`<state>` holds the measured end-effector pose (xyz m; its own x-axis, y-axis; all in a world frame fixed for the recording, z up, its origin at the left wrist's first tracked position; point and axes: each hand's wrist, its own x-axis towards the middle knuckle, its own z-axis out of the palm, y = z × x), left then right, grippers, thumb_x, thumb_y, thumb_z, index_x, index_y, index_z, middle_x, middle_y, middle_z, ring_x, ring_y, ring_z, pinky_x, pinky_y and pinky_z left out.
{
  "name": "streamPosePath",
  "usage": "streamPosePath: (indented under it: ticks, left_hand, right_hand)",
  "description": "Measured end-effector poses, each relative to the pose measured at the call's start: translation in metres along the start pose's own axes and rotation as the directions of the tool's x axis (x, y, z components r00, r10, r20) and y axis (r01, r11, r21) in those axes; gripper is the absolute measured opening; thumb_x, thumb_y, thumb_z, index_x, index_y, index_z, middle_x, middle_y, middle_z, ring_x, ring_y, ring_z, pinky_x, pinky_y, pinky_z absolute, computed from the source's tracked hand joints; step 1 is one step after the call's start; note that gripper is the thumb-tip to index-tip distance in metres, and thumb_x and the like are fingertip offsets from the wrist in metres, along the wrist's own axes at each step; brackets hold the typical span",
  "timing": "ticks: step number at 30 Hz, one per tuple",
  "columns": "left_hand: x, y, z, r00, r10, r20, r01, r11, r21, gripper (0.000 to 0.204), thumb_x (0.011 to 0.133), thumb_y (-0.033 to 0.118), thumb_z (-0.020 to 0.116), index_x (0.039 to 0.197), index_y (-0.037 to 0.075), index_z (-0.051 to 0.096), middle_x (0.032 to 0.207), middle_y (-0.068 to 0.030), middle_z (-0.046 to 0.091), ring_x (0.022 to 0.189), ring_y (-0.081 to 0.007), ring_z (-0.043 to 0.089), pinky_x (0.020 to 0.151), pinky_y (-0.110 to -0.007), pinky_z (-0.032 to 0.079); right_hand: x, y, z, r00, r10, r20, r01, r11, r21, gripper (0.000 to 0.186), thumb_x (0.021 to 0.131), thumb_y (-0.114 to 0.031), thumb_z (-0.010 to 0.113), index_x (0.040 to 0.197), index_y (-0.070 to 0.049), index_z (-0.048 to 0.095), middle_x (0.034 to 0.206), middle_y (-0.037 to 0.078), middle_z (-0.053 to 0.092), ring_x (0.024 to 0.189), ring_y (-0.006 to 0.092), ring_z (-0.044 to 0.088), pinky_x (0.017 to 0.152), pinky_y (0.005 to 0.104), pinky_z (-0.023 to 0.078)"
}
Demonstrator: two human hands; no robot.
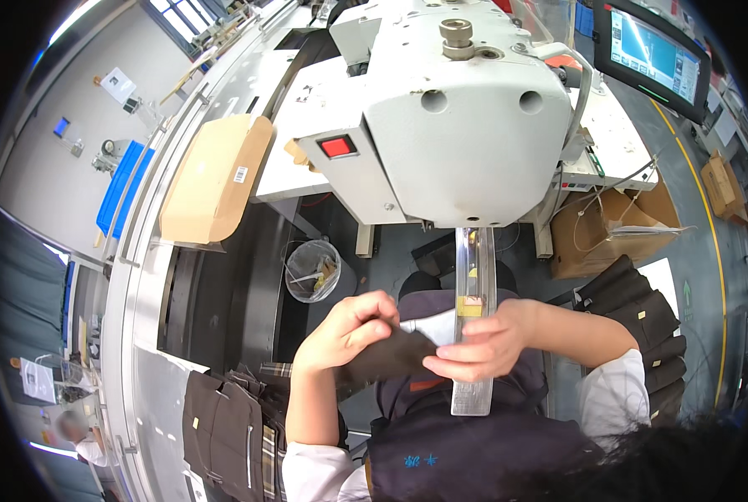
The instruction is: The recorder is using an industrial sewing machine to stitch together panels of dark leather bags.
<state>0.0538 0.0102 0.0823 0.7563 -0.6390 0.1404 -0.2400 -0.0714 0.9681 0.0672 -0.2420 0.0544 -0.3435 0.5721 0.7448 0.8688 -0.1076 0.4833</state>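
Observation:
A dark brown piece of cloth [395, 356] is held up in front of my lap. My left hand [350, 330] grips its upper left edge, thumb and fingers closed. At its right end my right hand [484, 345] pinches the cloth's edge with its fingertips. That hand crosses a long, clear bar [473, 397], which reaches toward me below the head of the white sewing machine [466, 142]. Something white [432, 326] shows behind the cloth; its kind cannot be made out.
Stacked dark cloth pieces [219, 431] lie at the left, and more dark pieces [654, 335] hang at the right. A bin with a clear liner [320, 272] stands below the machine. There is a cardboard box [612, 234] at right, a tan board [215, 180] at left, and a screen [654, 58] above.

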Motion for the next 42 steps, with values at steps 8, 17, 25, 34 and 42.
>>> streamPosePath:
  ticks: [8,17,25,34,42]
  left_hand:
    - [0.047,-0.029,0.04,0.949,-0.269,-0.167,0.283,0.957,0.064,0.007,0.087,0.007,0.062,0.085,0.001,0.058,0.076,0.001,0.055,0.073,-0.007,0.049,0.067,-0.022,0.042]
    - [0.109,-0.075,0.021,0.947,0.074,-0.314,0.094,0.869,0.486,0.012,0.086,0.009,0.061,0.089,-0.002,0.063,0.087,-0.0125,0.065,0.079,-0.0233,0.061,0.074,-0.035,0.047]
    - [0.111,-0.095,0.02,0.932,0.233,-0.277,-0.006,0.774,0.633,0.007,0.082,0.003,0.058,0.087,-0.001,0.062,0.082,-0.0116,0.064,0.074,-0.0251,0.06,0.066,-0.038,0.047]
    - [0.105,-0.096,0.019,0.942,0.152,-0.298,0.082,0.757,0.648,0.01,0.082,0.004,0.058,0.09,-0.001,0.063,0.084,-0.0126,0.064,0.078,-0.0267,0.06,0.068,-0.038,0.048]
    - [0.102,-0.101,0.02,0.944,0.116,-0.308,0.108,0.774,0.624,0.014,0.083,0.007,0.059,0.094,0.0,0.063,0.09,-0.0131,0.065,0.085,-0.0271,0.06,0.074,-0.039,0.047]
  right_hand:
    - [-0.015,-0.052,-0.032,0.861,0.436,0.262,-0.494,0.838,0.231,0.017,0.075,-0.011,0.064,0.09,-0.003,0.065,0.096,0.007,0.063,0.086,0.0201,0.061,0.078,0.032,0.053]
    - [-0.032,-0.023,-0.026,0.606,0.759,0.239,-0.784,0.62,0.018,0.017,0.074,-0.009,0.065,0.09,-0.005,0.065,0.098,0.007,0.066,0.088,0.0226,0.065,0.07,0.034,0.051]
    - [-0.036,-0.025,-0.033,0.539,0.761,0.362,-0.809,0.587,-0.029,0.028,0.074,-0.019,0.07,0.1,-0.009,0.065,0.111,0.002,0.064,0.104,0.0197,0.06,0.083,0.036,0.045]
    - [-0.035,-0.035,-0.034,0.504,0.766,0.399,-0.787,0.597,-0.153,0.03,0.078,-0.024,0.069,0.105,-0.011,0.066,0.121,0.0,0.059,0.115,0.017,0.053,0.088,0.0347,0.042]
    - [-0.037,-0.036,-0.034,0.499,0.778,0.382,-0.804,0.58,-0.13,0.028,0.078,-0.024,0.069,0.103,-0.011,0.066,0.121,0.001,0.06,0.115,0.0162,0.054,0.086,0.0345,0.042]
